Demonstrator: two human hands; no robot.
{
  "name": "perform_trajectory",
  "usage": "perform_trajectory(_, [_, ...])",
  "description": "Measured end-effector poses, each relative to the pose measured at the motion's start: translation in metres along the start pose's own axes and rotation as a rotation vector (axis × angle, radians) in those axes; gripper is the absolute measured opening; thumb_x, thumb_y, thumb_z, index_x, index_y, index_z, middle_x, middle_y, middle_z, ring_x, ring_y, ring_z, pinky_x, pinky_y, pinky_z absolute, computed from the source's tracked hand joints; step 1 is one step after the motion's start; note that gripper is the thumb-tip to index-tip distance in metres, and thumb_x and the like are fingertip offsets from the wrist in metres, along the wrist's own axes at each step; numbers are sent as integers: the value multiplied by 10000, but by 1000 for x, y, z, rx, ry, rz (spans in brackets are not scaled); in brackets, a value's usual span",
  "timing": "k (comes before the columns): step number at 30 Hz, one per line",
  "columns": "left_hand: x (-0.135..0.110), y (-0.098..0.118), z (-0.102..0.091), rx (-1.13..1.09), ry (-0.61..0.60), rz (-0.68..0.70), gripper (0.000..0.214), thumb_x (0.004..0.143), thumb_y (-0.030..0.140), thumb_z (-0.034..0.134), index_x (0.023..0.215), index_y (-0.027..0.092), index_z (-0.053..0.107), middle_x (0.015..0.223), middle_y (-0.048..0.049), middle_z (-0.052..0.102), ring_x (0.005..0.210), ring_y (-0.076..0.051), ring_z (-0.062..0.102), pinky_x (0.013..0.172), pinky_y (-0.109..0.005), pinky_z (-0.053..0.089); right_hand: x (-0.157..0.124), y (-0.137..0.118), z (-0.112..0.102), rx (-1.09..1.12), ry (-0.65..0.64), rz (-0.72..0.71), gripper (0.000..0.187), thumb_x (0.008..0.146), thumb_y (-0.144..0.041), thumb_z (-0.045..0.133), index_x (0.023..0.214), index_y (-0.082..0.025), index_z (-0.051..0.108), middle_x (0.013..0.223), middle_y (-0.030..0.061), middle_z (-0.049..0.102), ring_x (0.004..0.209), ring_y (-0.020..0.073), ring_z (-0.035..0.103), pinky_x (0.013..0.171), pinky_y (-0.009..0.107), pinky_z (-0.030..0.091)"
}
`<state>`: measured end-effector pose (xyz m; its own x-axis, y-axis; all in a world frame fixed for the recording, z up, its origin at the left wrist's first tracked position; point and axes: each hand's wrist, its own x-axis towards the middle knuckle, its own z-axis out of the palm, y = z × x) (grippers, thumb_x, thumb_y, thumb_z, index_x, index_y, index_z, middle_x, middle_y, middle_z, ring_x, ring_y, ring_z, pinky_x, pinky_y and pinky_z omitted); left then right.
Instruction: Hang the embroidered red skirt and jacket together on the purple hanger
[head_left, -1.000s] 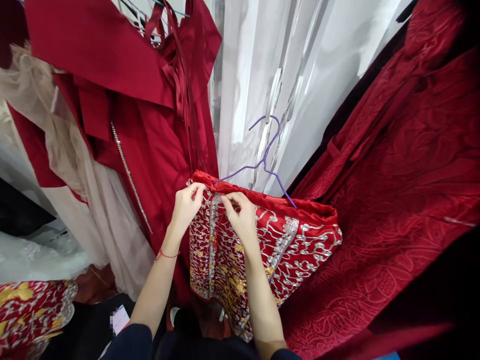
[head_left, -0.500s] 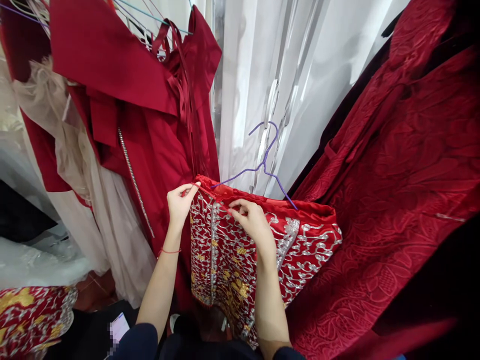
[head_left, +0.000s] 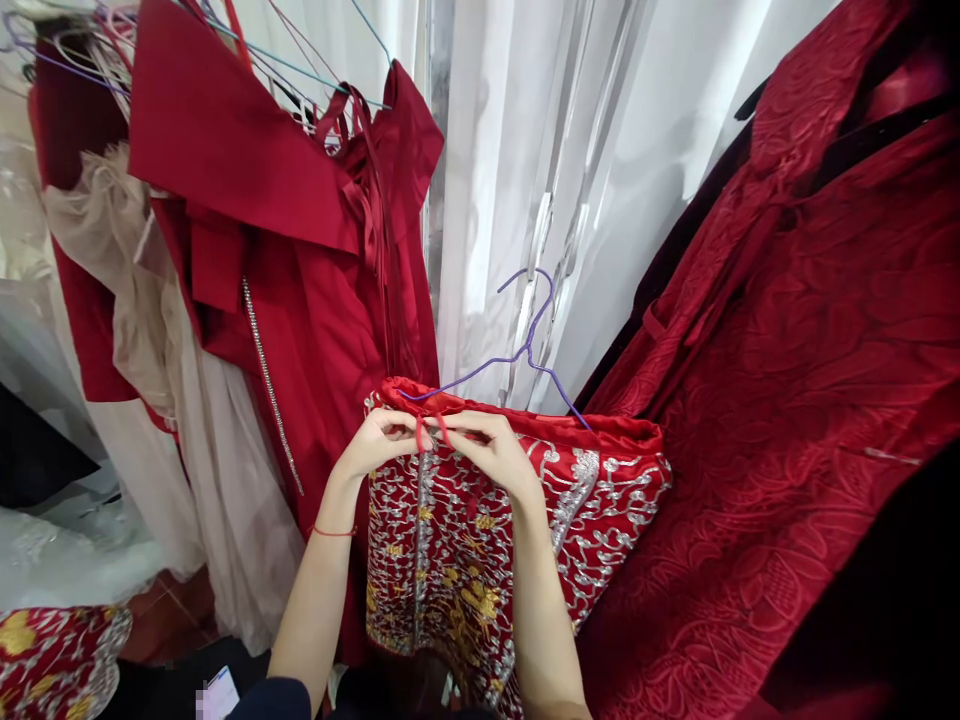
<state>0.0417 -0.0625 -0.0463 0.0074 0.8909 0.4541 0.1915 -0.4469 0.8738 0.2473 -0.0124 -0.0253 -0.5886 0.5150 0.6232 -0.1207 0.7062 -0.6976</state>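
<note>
A red skirt (head_left: 465,530) with silver and gold embroidery hangs in front of me on a purple wire hanger (head_left: 529,345), whose arms reach inside its red satin waistband (head_left: 622,432). At the left part of the waistband, my left hand (head_left: 382,437) pinches a thin red drawstring (head_left: 421,432). My right hand (head_left: 484,445) is right beside it, its fingers also closed on the red string. The two hands' fingertips nearly meet, and the string makes small loops between them. A red cord bracelet (head_left: 334,532) circles my left wrist.
Dark red dresses (head_left: 300,300) and a beige tulle gown (head_left: 172,380) hang at the left. A patterned red garment (head_left: 810,430) fills the right side. White curtains (head_left: 495,160) hang behind. Lower left are another embroidered piece (head_left: 60,655) and a phone (head_left: 221,692).
My left hand has moved right from the skirt's left corner to meet my right hand, bringing the drawstring ends together. The view has tilted slightly up, so things sit lower.
</note>
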Motion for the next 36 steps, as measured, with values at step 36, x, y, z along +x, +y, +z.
perform_trajectory(36, [-4,-23,17,222,650,172,264,926,469,579,928,206,562,648,40,593,588,-105,573,614,-213,435,-14,12,21,-1027,309,-50,180,936,-233,470,957,-178,640,862,41,679,617,126,560,551,263,289])
